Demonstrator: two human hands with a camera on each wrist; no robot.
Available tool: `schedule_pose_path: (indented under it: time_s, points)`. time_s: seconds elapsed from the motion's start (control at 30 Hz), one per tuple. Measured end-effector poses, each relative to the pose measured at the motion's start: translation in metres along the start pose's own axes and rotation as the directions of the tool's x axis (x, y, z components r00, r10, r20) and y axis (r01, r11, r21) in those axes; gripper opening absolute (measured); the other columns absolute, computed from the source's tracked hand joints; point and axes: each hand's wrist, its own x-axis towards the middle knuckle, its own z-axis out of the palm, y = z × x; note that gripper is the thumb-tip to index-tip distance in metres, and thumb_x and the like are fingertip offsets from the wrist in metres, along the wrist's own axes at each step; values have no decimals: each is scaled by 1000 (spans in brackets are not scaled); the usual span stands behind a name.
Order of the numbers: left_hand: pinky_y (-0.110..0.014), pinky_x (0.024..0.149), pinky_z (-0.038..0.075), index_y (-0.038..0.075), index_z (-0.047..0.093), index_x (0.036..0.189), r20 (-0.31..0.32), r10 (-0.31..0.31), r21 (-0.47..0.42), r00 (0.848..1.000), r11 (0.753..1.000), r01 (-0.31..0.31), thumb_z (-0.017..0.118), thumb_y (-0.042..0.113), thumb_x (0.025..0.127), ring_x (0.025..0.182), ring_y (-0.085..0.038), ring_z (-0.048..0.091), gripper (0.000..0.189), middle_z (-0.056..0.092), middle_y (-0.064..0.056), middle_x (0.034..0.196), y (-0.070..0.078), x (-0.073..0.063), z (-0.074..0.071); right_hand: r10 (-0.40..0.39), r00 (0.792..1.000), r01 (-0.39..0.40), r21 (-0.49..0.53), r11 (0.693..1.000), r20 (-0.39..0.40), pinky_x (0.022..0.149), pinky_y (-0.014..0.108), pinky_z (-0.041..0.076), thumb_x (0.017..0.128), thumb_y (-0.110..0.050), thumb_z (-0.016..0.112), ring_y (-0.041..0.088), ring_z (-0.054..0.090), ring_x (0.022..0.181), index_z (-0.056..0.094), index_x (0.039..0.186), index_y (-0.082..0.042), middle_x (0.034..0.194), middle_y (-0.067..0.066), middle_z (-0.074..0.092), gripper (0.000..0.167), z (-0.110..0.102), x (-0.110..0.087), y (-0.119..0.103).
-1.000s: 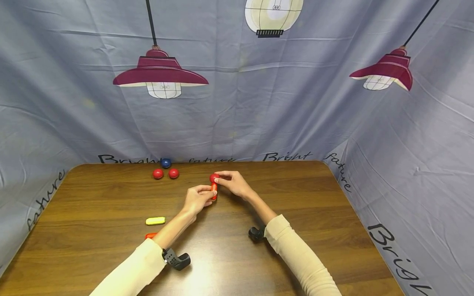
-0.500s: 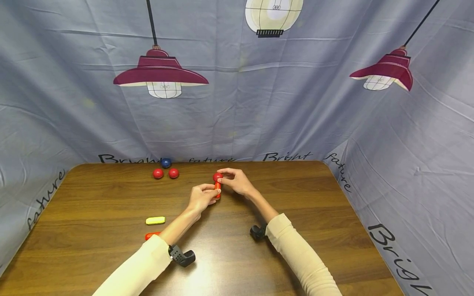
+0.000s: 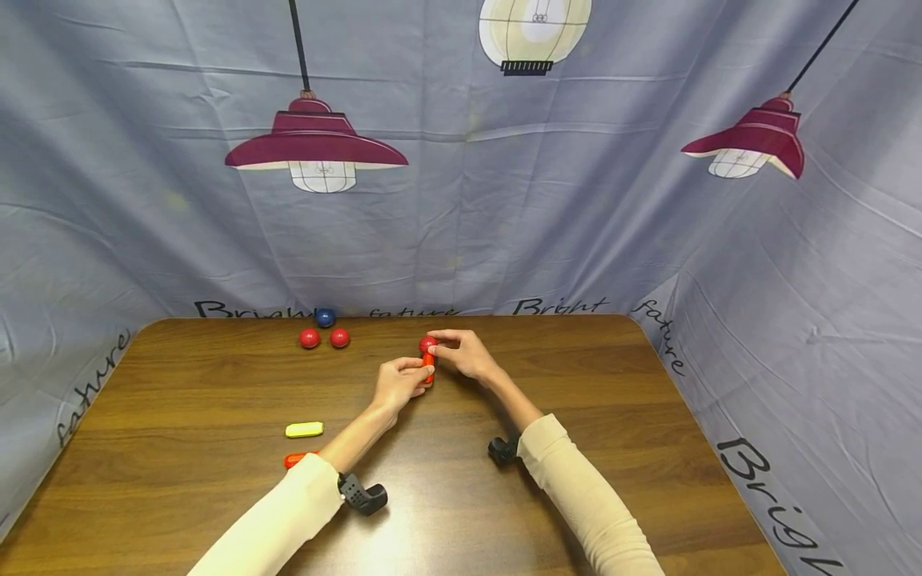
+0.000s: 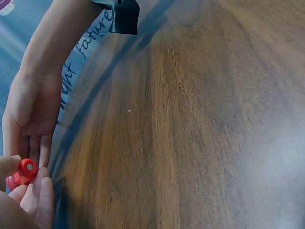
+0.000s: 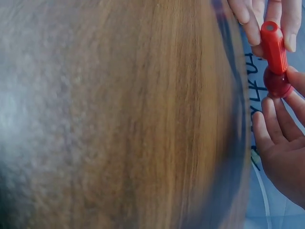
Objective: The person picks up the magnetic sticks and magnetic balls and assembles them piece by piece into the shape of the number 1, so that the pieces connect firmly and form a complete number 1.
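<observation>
My left hand pinches a short red rod between thumb and fingers, over the far middle of the table. The thumb and fingers of my right hand hold a red ball at the far end of that rod. In the right wrist view the ribbed rod meets the ball end-on, and a small grey disc shows in the rod's free end. The left wrist view looks straight at this disc end of the rod, with the ball mostly hidden behind it.
Two red balls and a blue ball sit at the back left of the wooden table. A yellow rod lies nearer, and a red-orange rod is beside the left sleeve. A printed curtain stands behind the table.
Both hands have shifted slightly to the right with the rod and ball, the left hand a little farther. Ball and rod stay end to end. The loose pieces have not moved.
</observation>
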Motion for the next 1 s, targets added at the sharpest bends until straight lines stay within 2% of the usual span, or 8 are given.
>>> schedule_pose_path:
  time_s: [0.1,0.3,0.6,0.77,0.9,1.0]
  points:
    - [-30,71,61,-12,64,113,3,3,2,1000,1000,-3,71,3,92,76,-19,71,27,72,-23,99,0,1,1,6,1000,-6,-15,1000,-11,80,24,50,94,-12,72,20,65,106,67,127,-1,121,12,69,36,-1,1,2]
    - [-28,69,60,-10,66,112,4,5,23,1000,1000,-5,71,4,92,76,-20,71,25,72,-22,98,-1,5,3,-3,1000,1,-58,998,-31,89,30,52,93,-13,73,21,64,108,69,125,-3,120,11,69,34,-2,4,5]
    - [-26,67,58,-11,67,113,14,44,122,999,991,-45,69,0,91,77,-18,69,24,73,-20,96,-4,11,6,7,1000,-10,-98,995,-25,100,40,47,93,-15,73,26,57,121,68,126,-3,128,12,66,36,-7,7,9]
    - [-24,64,58,-9,67,116,0,48,173,999,984,-47,70,1,91,78,-20,71,27,74,-18,96,-3,14,8,30,999,-32,-94,995,-25,98,40,49,94,-16,72,26,61,115,68,126,-4,127,12,66,35,-9,9,12]
    - [-27,66,59,-7,67,118,-6,51,214,999,976,-49,71,3,90,80,-22,71,30,74,-16,97,-2,14,8,34,999,-37,-96,995,-30,95,35,50,94,-16,72,23,63,110,68,126,-3,124,12,67,35,-9,10,13]
    - [-27,66,58,-7,67,118,0,61,234,998,970,-59,71,2,90,79,-22,71,30,74,-16,98,-2,14,7,17,1000,-19,-91,996,-22,96,38,50,94,-14,71,27,63,111,66,127,2,125,16,66,36,-9,9,9]
